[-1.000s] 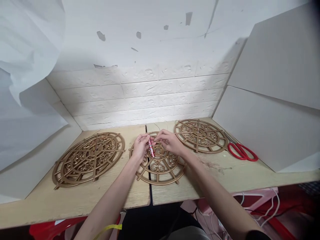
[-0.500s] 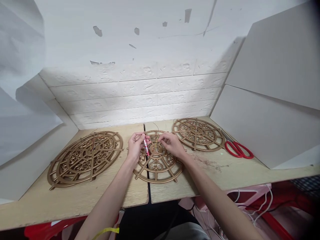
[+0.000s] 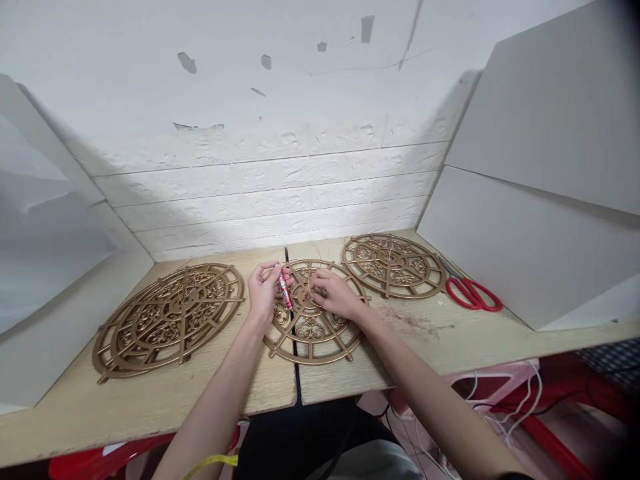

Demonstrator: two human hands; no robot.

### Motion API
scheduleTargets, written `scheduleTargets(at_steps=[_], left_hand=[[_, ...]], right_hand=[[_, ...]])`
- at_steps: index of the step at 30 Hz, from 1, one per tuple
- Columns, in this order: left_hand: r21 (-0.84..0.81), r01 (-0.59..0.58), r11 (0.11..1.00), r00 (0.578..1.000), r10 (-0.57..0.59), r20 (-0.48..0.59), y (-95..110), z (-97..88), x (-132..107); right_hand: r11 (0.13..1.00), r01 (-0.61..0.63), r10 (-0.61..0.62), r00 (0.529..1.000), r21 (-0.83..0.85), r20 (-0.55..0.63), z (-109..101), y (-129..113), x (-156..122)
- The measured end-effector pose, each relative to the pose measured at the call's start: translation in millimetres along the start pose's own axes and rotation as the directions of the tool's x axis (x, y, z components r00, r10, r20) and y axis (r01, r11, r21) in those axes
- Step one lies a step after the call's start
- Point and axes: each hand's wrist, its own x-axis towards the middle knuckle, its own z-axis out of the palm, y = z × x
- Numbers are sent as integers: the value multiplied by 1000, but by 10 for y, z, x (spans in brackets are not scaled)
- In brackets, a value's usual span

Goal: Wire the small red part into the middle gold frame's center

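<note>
In my left hand (image 3: pixel 264 288) is a slim red-and-white tube (image 3: pixel 285 288), apparently a glue tube, tilted with its lower end over the middle disc. My left fingers are closed round it. My right hand (image 3: pixel 332 292) has its fingertips pinched at the disc's hub, on a thin yellowish wire (image 3: pixel 309 275) that rises beside them; the exact grip is partly hidden. Beneath both hands lies a round gold-coloured openwork disc (image 3: pixel 311 331) with spokes and scrolls, flat across the gap between two boards.
More gold discs (image 3: pixel 165 333) are stacked at the left, with another gold disc (image 3: pixel 393 263) at the back right, thin wires at their centres. Red-handled scissors (image 3: pixel 474 295) lie near the right panel (image 3: pixel 530 253). A white brick-patterned wall (image 3: pixel 280 173) closes the back.
My right fingertips have come down and slightly left to the disc's hub, and the wire stands differently. My left hand and the tube have shifted slightly left, along with the whole view.
</note>
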Motion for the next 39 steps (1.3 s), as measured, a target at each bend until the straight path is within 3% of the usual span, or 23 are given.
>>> scheduleTargets(at_steps=[11, 18, 25, 39], left_hand=[[28, -2, 1000, 1000, 1, 9, -12, 0, -11], [33, 5, 999, 1000, -5, 0, -6, -8, -9], [28, 9, 1000, 1000, -9, 6, -7, -6, -8], [44, 16, 999, 1000, -16, -3, 16, 19, -22]], right_hand=[[999, -42, 42, 999, -1, -9, -18, -21, 10], [983, -183, 184, 980, 20, -74, -79, -24, 14], [996, -82, 83, 996, -31, 40, -15, -5, 20], [1000, 1, -1, 999, -5, 49, 39, 21, 4]])
